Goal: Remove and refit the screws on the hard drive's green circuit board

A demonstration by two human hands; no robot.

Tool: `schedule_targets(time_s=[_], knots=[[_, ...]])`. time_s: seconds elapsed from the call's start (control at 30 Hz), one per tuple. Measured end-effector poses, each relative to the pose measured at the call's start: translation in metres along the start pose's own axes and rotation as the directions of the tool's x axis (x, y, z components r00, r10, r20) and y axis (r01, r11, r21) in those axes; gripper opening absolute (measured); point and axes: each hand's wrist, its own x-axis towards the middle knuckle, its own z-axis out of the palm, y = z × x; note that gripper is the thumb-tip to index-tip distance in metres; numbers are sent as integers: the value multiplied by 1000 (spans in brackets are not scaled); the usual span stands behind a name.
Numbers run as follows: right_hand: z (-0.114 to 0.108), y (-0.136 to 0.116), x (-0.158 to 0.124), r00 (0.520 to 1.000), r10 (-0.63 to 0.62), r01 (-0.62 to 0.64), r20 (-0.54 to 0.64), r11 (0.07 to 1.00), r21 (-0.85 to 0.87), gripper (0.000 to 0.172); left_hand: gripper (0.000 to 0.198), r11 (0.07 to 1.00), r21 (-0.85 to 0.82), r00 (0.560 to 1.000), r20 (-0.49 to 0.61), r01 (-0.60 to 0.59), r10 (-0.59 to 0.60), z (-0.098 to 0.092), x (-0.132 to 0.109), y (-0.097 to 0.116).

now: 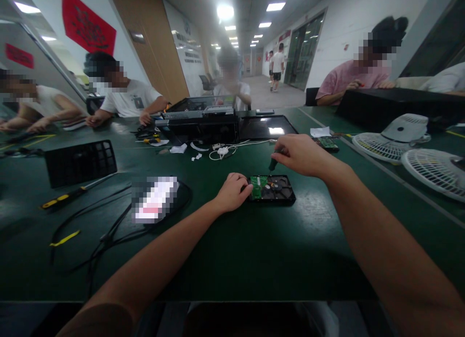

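Note:
A hard drive lies flat on the green table, its underside with a green circuit board facing up. My left hand grips the drive's left end, fingers along the far side and thumb at the near corner. Above the drive, my right hand is closed round the handle of a small dark screwdriver. The screwdriver points down at the far edge of the drive, near the board. Its tip is too small to tell whether it touches a screw.
Behind the drive are a white cable, paper scraps and an open computer case. Black cables, a phone and a yellow-black screwdriver lie left. White fan grilles stand right. Other people sit around the table.

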Motion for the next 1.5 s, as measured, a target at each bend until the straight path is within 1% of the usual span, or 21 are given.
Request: schedule_targets(time_s=[0.27,0.4,0.53,0.73,0.83,0.97,1.07,1.13,1.33,1.5], knots=[[3,-2,1,998,-60,59,10,998,20,20,30,999,25,999,-26,-29,30,2,0,1],[3,-3,0,999,-45,45,20,999,10,19,30,998,35,998,-36,-44,45,3,1,0],[5,-3,0,999,-30,30,22,1000,0,20,33,999,27,999,-25,-35,36,1,0,1],[5,-2,2,997,-62,59,38,997,57,20,32,1000,13,999,-21,-24,24,0,0,3],[3,-1,1,997,-48,44,54,997,63,22,32,1000,5,1000,-14,-22,22,0,1,2],[-1,-1,-1,995,-34,29,90,998,56,33,32,1000,4,1000,-3,-6,6,-1,0,3],[-2,-1,-2,995,-27,23,99,999,48,36,32,1000,-1,1000,7,-7,7,-3,-1,4],[-3,0,-2,995,-29,24,93,998,55,34,32,1000,-4,1000,5,-10,10,-4,-1,5],[-1,2,-1,996,-30,24,89,998,62,24,33,1000,1,1000,-10,-15,15,0,0,2],[2,1,1,998,-50,49,48,999,25,25,34,1000,-9,1000,-2,-3,3,-1,0,1]])
